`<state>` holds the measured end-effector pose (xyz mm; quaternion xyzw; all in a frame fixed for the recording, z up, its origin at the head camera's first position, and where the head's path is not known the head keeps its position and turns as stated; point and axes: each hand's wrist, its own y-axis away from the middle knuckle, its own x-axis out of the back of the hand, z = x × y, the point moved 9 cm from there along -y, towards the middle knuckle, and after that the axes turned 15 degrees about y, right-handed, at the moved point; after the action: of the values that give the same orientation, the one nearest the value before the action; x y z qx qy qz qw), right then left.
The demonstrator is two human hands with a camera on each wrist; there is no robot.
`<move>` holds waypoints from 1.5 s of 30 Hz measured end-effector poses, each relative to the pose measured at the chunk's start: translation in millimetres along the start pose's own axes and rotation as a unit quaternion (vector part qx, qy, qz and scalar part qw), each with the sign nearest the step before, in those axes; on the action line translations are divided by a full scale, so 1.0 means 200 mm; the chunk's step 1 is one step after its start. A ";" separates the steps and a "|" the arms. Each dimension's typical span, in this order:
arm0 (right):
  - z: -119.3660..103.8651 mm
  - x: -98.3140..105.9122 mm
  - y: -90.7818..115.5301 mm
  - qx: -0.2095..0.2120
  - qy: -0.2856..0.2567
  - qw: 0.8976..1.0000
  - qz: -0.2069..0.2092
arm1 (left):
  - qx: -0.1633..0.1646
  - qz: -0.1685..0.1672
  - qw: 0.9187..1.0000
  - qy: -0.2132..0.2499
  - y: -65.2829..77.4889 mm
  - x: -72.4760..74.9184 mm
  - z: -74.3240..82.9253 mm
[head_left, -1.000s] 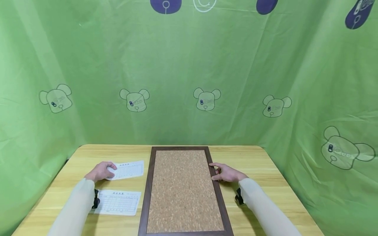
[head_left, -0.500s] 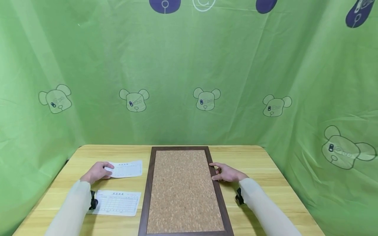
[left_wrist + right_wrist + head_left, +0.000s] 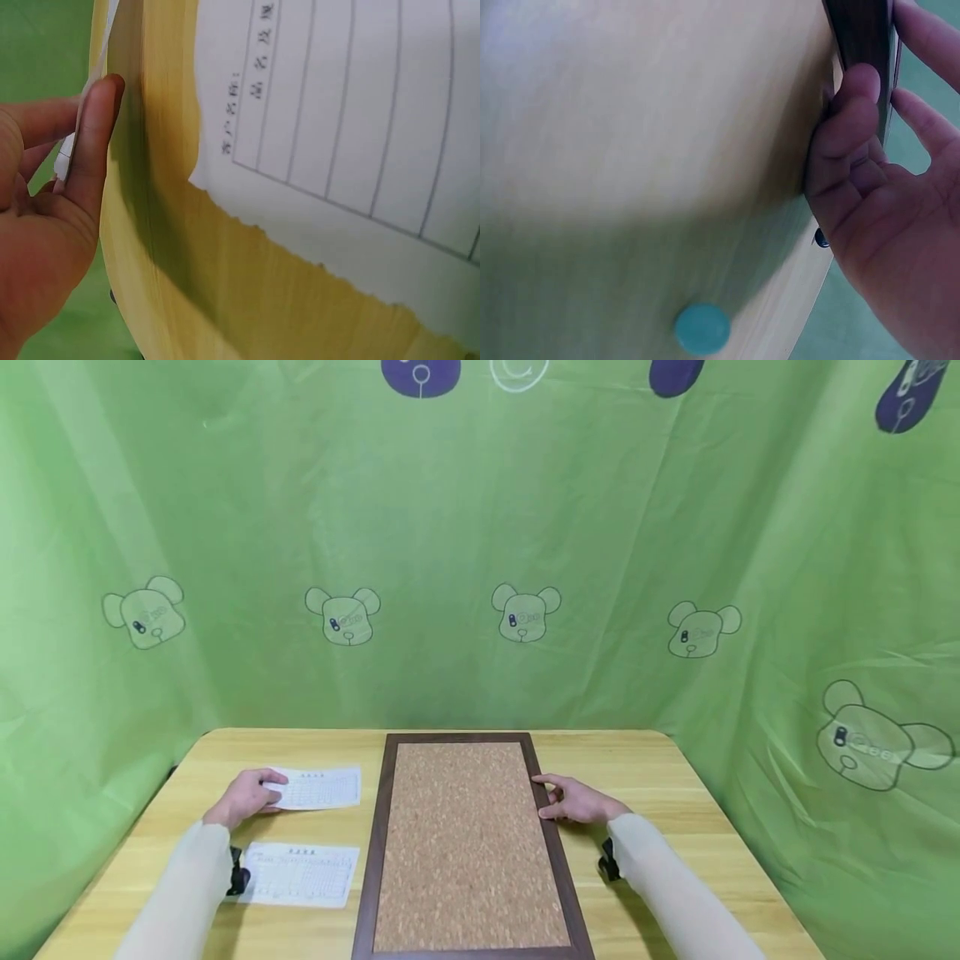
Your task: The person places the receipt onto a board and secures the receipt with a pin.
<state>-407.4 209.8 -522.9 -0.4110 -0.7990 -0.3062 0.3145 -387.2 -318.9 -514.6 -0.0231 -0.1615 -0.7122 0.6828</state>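
At the left of the head view, my left hand (image 3: 246, 796) pinches the left end of a white printed paper form (image 3: 326, 787). In the left wrist view this form (image 3: 69, 154) shows edge-on between thumb and fingers. A second printed form (image 3: 303, 875) lies flat, nearer me; its torn edge shows in the left wrist view. A cork board (image 3: 468, 843) with a dark brown frame lies in the middle of the table. My right hand (image 3: 576, 800) grips the right side of its frame (image 3: 866, 45), with thumb and index finger on the rim and the other fingers curled at its side.
The light wooden table (image 3: 637, 768) ends at a green curtain (image 3: 450, 677) printed with bear heads, which also hangs along both sides. A round teal disc (image 3: 703, 328) appears on the wooden surface in the right wrist view.
My left hand and the form it pinches have shifted slightly left, and the form lies straighter. My right hand, the cork board and the nearer form have stayed in place.
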 end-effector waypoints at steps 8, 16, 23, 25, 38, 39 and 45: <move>0.00 0.00 0.01 0.001 -0.004 1.000 0.001 | -0.006 -0.001 1.000 0.031 0.02 0.00 -0.01; 0.00 0.00 0.01 0.007 -0.003 1.000 0.000 | -0.001 0.017 1.000 0.016 0.03 0.02 -0.02; 0.01 -0.01 0.00 0.003 0.002 1.000 -0.004 | 0.002 0.020 0.999 0.048 0.04 0.02 -0.02; 0.01 0.00 0.00 0.005 0.003 1.000 -0.002 | -0.004 0.019 0.998 0.065 0.04 0.02 -0.02; 0.00 0.01 0.00 0.011 0.010 1.000 0.004 | -0.028 0.022 0.993 0.116 0.04 0.03 0.02; 0.00 0.01 0.00 0.013 0.011 1.000 0.004 | -0.030 0.023 0.992 0.118 0.04 0.03 0.03; -0.02 0.01 0.01 0.019 0.018 1.000 0.005 | -0.033 0.025 0.991 0.130 0.06 0.03 0.03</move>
<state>-404.7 208.7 -519.1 -0.4037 -0.7966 -0.2968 0.3381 -377.5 -323.4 -505.7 0.0430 -0.0471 -0.6972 0.7141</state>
